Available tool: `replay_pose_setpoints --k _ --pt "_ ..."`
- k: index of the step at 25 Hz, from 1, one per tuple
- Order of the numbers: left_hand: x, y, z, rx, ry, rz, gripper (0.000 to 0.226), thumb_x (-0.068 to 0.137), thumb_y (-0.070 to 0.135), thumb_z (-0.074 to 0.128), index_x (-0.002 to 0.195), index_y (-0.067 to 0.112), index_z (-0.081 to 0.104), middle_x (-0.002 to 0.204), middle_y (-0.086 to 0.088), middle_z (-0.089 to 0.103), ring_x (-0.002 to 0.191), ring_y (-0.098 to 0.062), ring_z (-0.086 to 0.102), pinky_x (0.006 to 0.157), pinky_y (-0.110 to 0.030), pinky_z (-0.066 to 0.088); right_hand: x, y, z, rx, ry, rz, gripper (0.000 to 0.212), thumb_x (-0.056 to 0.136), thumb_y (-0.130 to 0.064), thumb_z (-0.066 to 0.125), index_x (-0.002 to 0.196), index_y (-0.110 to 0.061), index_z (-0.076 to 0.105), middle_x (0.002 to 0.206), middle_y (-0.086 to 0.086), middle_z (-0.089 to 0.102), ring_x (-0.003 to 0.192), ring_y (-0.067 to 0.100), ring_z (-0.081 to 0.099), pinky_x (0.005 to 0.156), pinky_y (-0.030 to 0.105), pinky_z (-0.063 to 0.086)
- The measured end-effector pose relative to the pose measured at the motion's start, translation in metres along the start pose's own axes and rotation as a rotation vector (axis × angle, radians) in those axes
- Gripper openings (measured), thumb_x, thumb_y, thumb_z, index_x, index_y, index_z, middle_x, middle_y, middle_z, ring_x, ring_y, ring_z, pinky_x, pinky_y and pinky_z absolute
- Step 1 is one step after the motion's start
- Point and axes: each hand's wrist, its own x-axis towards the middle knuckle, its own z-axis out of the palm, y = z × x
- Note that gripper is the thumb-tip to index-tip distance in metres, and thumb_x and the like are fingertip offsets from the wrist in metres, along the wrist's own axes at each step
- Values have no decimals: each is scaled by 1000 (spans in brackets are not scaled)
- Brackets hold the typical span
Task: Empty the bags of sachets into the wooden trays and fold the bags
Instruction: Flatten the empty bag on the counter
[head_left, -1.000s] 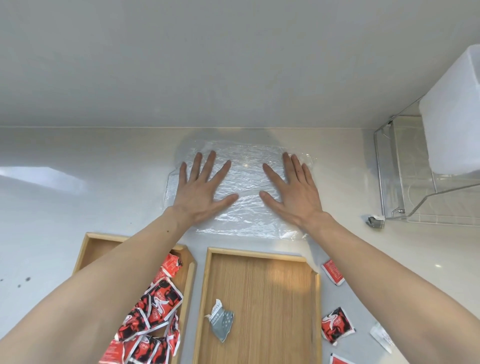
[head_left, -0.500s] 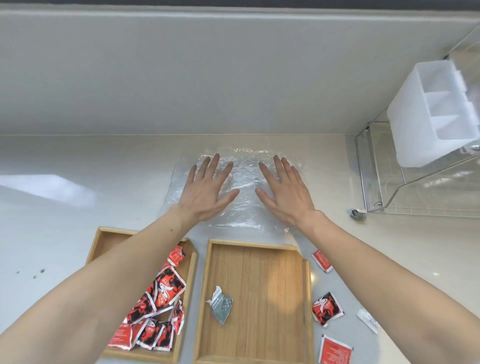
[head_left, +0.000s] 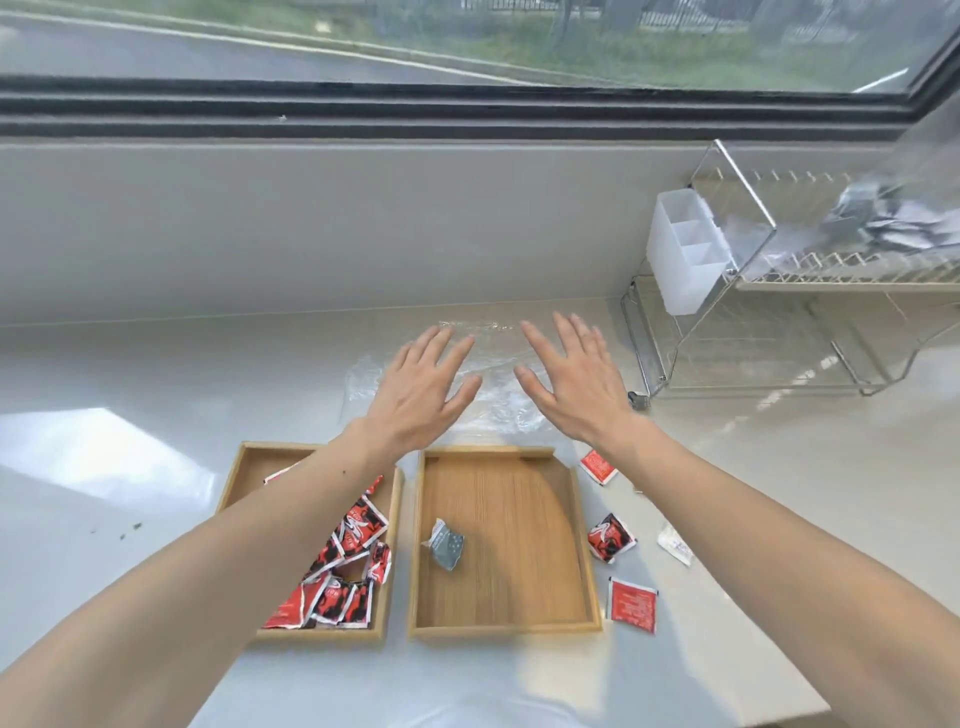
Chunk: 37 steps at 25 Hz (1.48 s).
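Both palms down, fingers fanned wide: left hand (head_left: 415, 395) and right hand (head_left: 574, 384) over a crinkly, glossy clear plastic bag (head_left: 493, 364) lying flat on the smooth pale counter (head_left: 156, 374). Touching it or hovering just above — hard to tell. Nothing gripped. Just below the left wrist, a shallow rectangular wooden tray (head_left: 234, 478) heaped with shiny red-and-black sachets (head_left: 358, 525). Below the gap between the hands, a second grained tray (head_left: 582, 519) with one crumpled grey sachet (head_left: 445, 545). Below the right wrist, loose red sachets (head_left: 610, 538) scattered on the counter.
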Motion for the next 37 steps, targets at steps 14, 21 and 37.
replay_pose_setpoints --k 14,21,37 --pt "6 137 -83 36 106 402 68 95 57 20 149 19 37 154 -13 37 146 -32 28 118 -45 19 -122 35 -137 -154 249 293 65 94 -61 20 151 -32 30 156 18 31 147 33 21 120 50 12" --pt "27 265 -87 59 148 455 67 96 58 20 150 20 33 154 -11 37 145 -30 30 118 -41 22 -193 137 -191 -97 358 378 58 98 -55 32 151 -31 28 156 18 30 146 34 24 120 52 15" --pt "160 466 -94 74 219 521 60 101 50 35 150 16 33 152 -9 41 138 -28 40 112 -44 31 -212 336 -288 102 513 497 60 98 -52 35 151 -26 27 151 13 39 138 32 37 113 49 31"
